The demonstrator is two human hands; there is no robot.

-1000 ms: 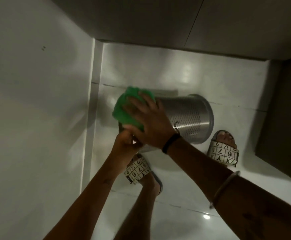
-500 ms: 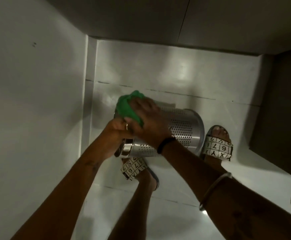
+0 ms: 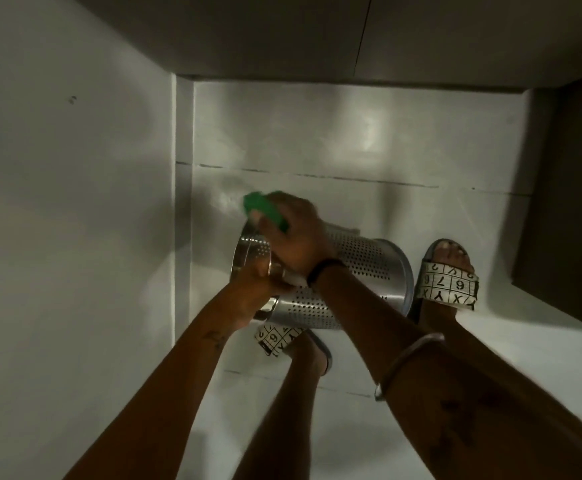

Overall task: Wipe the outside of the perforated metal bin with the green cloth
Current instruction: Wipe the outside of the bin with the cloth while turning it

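Note:
The perforated metal bin (image 3: 369, 271) is held tilted on its side above the floor, its open mouth toward the left and its base toward the right. My left hand (image 3: 255, 292) grips the bin's rim at the near side of the mouth. My right hand (image 3: 296, 237) presses the green cloth (image 3: 265, 211) against the upper outer wall near the rim. Only a strip of the cloth shows past my fingers; the rest is hidden under the hand.
A white wall (image 3: 68, 202) rises close on the left, and a dark panel (image 3: 573, 188) stands at the right. My two feet in patterned slippers (image 3: 449, 282) stand on the white tiled floor (image 3: 317, 133) just below and beside the bin.
The bin's mouth has turned more toward me, showing its inside. My right hand with the cloth has slid toward the rim, and less of the cloth shows now.

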